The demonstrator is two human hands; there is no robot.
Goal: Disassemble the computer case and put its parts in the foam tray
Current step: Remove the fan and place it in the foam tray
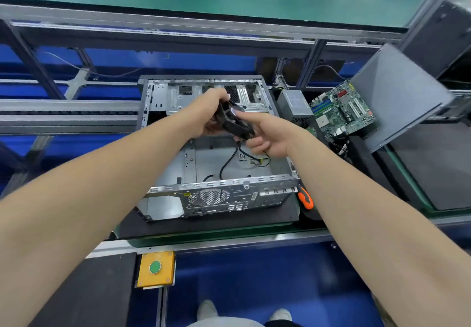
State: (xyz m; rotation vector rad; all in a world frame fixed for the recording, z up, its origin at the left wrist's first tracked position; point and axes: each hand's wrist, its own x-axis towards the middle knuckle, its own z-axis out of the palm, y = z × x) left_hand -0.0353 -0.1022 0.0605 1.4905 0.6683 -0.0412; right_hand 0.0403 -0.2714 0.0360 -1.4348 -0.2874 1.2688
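Fingers of both hands curl round a black fan (233, 122), held above the open computer case (224, 186).

At the near bench edge, lower left, sits a yellow box (155, 269) with a green button. The left hand (211, 112) grips the fan's left edge, fingers curled over its top corner. The right hand (267, 138) holds the right edge, forefinger on the fan's face and the other fingers curled beneath. A black cable (226, 163) droops from the fan to the case floor. An orange-handled screwdriver (305, 198) lies just beside the case's near right corner. Farther right stand a power supply (294, 104), a motherboard (341, 107) and a tilted grey side panel (397, 97).
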